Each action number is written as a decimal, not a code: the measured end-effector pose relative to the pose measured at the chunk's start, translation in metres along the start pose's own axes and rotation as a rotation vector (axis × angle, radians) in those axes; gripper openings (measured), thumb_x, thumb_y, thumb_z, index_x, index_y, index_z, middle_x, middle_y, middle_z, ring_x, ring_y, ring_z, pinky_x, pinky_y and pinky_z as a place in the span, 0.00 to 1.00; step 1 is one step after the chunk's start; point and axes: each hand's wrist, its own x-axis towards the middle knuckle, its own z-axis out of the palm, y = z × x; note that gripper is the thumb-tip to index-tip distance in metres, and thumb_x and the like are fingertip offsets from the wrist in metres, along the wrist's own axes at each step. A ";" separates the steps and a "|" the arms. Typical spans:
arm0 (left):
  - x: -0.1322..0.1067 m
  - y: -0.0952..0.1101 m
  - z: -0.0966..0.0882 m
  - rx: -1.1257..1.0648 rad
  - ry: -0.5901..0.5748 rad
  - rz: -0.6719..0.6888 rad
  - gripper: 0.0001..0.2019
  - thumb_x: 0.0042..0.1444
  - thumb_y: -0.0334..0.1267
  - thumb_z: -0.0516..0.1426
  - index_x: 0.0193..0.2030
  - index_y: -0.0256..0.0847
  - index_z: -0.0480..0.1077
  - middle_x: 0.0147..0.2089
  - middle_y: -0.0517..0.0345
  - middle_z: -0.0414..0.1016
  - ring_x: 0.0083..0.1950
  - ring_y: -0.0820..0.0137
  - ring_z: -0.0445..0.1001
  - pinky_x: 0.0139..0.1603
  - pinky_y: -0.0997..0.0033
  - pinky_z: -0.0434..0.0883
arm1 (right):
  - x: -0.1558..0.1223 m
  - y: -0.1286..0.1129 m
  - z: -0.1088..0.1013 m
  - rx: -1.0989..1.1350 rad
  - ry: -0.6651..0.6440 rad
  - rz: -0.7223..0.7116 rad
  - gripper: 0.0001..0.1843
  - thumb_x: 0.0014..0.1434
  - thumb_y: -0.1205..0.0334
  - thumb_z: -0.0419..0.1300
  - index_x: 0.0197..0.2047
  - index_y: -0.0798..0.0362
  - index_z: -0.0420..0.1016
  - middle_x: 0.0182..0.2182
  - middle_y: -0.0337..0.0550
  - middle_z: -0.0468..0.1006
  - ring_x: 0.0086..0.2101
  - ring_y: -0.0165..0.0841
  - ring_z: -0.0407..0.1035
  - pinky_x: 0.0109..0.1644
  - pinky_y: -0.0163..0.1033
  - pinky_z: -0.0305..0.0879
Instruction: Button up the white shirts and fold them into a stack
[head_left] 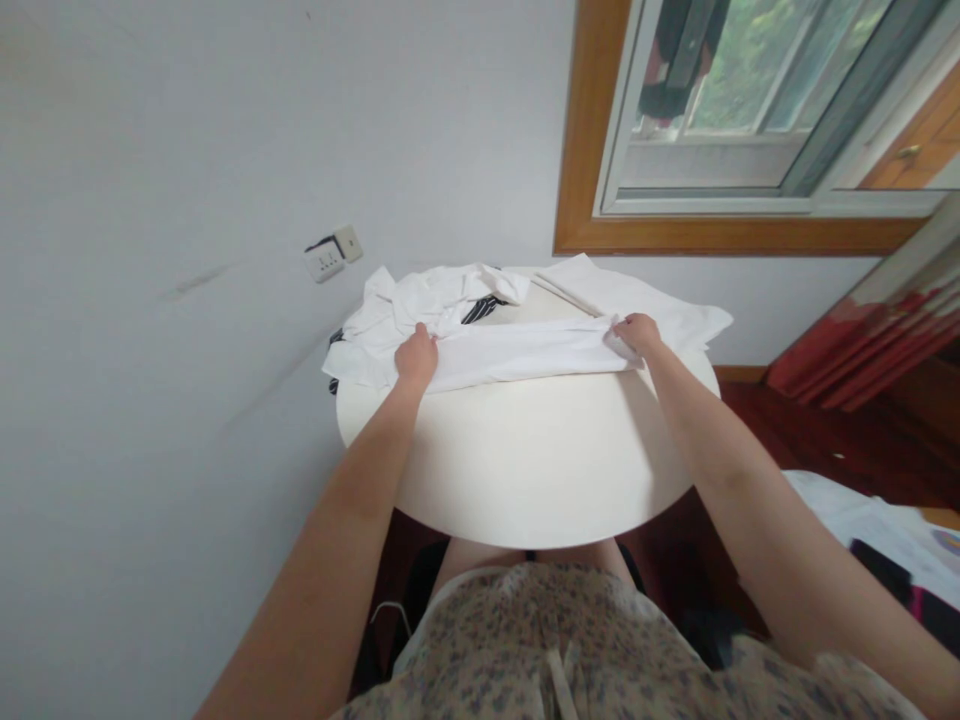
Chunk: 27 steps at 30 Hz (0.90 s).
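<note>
A white garment point(517, 355) lies folded into a long strip across the far half of a round white table point(525, 460). My left hand point(416, 358) is closed on the strip's left end. My right hand point(637, 333) pinches its right end. Behind the strip sits a crumpled pile of white clothes point(420, 300) with a black-and-white striped piece point(481, 310) showing under it. Another flat white cloth point(637, 295) lies at the back right, hanging over the table's rim.
A grey wall with a wall socket point(332, 255) stands right behind the table. A wood-framed window point(750, 120) is at the upper right. Red fabric point(877, 340) and a bed edge point(885, 530) lie to the right. My lap is under the table's near edge.
</note>
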 end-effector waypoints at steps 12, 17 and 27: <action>0.014 -0.011 -0.014 0.044 0.135 -0.112 0.25 0.68 0.47 0.36 0.52 0.35 0.67 0.43 0.39 0.78 0.45 0.53 0.77 0.42 0.61 0.68 | -0.007 -0.023 -0.010 -0.036 0.187 0.094 0.27 0.69 0.49 0.42 0.48 0.57 0.77 0.44 0.59 0.79 0.45 0.43 0.73 0.43 0.41 0.65; 0.018 -0.015 -0.009 0.082 -0.009 -0.057 0.21 0.65 0.44 0.42 0.56 0.33 0.64 0.44 0.38 0.78 0.47 0.51 0.76 0.45 0.59 0.68 | -0.012 -0.034 0.004 -0.210 0.088 0.034 0.26 0.68 0.51 0.45 0.49 0.61 0.78 0.43 0.63 0.79 0.46 0.45 0.74 0.46 0.43 0.66; -0.021 0.066 -0.033 -0.119 0.117 0.531 0.15 0.64 0.41 0.48 0.52 0.41 0.70 0.54 0.43 0.71 0.61 0.53 0.63 0.61 0.50 0.57 | -0.043 -0.083 -0.019 -0.216 0.299 -0.395 0.25 0.68 0.52 0.44 0.58 0.58 0.70 0.52 0.63 0.74 0.55 0.52 0.62 0.55 0.52 0.56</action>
